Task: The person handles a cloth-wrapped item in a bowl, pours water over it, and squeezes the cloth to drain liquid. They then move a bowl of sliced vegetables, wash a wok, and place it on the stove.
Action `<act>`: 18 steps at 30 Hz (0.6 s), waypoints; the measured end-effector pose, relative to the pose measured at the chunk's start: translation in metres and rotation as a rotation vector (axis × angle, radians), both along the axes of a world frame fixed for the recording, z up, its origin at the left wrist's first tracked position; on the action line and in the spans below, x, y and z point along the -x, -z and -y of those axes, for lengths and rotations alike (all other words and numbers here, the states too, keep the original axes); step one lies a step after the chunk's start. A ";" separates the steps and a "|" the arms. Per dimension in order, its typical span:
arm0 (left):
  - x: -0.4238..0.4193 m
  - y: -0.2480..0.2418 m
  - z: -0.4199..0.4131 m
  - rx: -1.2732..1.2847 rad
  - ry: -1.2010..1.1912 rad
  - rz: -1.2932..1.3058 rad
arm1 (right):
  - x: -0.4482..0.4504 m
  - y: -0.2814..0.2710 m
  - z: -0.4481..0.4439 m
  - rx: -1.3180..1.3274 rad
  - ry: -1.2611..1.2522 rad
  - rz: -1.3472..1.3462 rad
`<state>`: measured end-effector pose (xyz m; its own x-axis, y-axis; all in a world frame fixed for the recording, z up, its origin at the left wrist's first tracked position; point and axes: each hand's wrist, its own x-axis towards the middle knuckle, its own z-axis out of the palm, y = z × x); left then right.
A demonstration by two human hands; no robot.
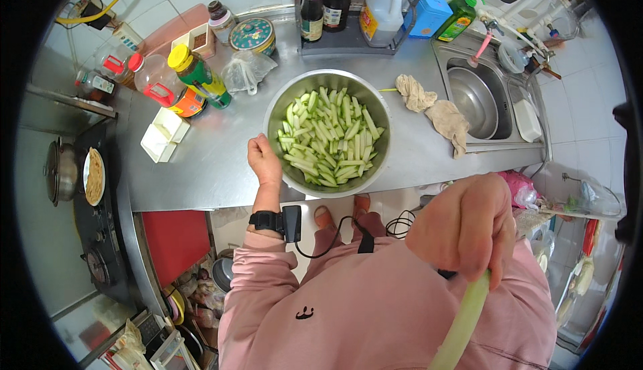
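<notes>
A steel bowl (273,100) stands on the metal counter, filled with pale green vegetable sticks (326,134) that have green skin edges. My left hand (264,160) is curled at the bowl's left rim and appears to grip it; the fingertips are hidden. Raised close to the camera, my right hand (464,229) pinches one long vegetable stick (459,325). That stick hangs down in front of the pink sweatshirt (351,309), its lower end cut off by the picture's edge. A black strap with a small box (291,223) is around my left wrist.
Bottles (201,76), a white divided container (165,134) and a lidded pot (252,36) occupy the counter's left. Cloths (447,119) lie between bowl and sink (505,114). A dark rack (346,43) stands behind. A stove (105,249) is at far left.
</notes>
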<state>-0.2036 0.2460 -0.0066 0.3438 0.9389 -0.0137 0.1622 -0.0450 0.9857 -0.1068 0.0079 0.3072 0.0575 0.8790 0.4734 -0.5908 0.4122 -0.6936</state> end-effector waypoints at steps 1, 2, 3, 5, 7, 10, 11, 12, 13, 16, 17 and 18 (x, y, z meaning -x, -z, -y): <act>-0.001 0.002 -0.001 0.003 -0.004 -0.001 | 0.001 0.000 0.002 -0.019 0.001 0.010; 0.000 0.004 -0.001 0.003 0.003 0.012 | 0.002 -0.001 0.004 -0.023 0.001 0.004; 0.000 0.006 -0.003 0.011 0.018 0.036 | 0.003 -0.001 0.007 -0.023 0.005 -0.006; 0.003 0.013 -0.005 -0.049 0.017 -0.014 | 0.004 -0.002 0.015 -0.022 0.032 -0.013; 0.005 0.021 -0.010 -0.102 0.038 -0.036 | 0.005 -0.002 0.026 -0.017 0.100 -0.012; 0.008 0.036 -0.020 -0.095 0.042 -0.060 | 0.004 -0.002 0.053 -0.055 0.219 -0.024; 0.009 0.042 -0.025 -0.045 0.108 -0.065 | 0.003 -0.001 0.066 -0.061 0.275 -0.036; 0.015 0.045 -0.033 -0.003 0.174 -0.063 | 0.006 0.000 0.080 -0.071 0.345 -0.054; 0.014 0.050 -0.038 0.070 0.212 -0.074 | 0.005 0.001 0.095 -0.087 0.404 -0.062; 0.018 0.056 -0.043 0.039 0.150 0.028 | 0.009 0.001 0.154 0.098 0.690 -0.141; 0.025 0.047 -0.051 -0.106 0.261 -0.137 | 0.012 0.003 0.175 0.195 0.760 -0.216; 0.024 0.040 -0.053 -0.081 0.286 -0.085 | 0.010 0.009 0.193 0.225 0.834 -0.181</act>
<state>-0.2272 0.2990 -0.0463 0.5954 0.8032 0.0174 0.2136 -0.1792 0.9603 -0.1170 -0.1848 0.2984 0.7791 0.5887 0.2154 -0.2673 0.6228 -0.7354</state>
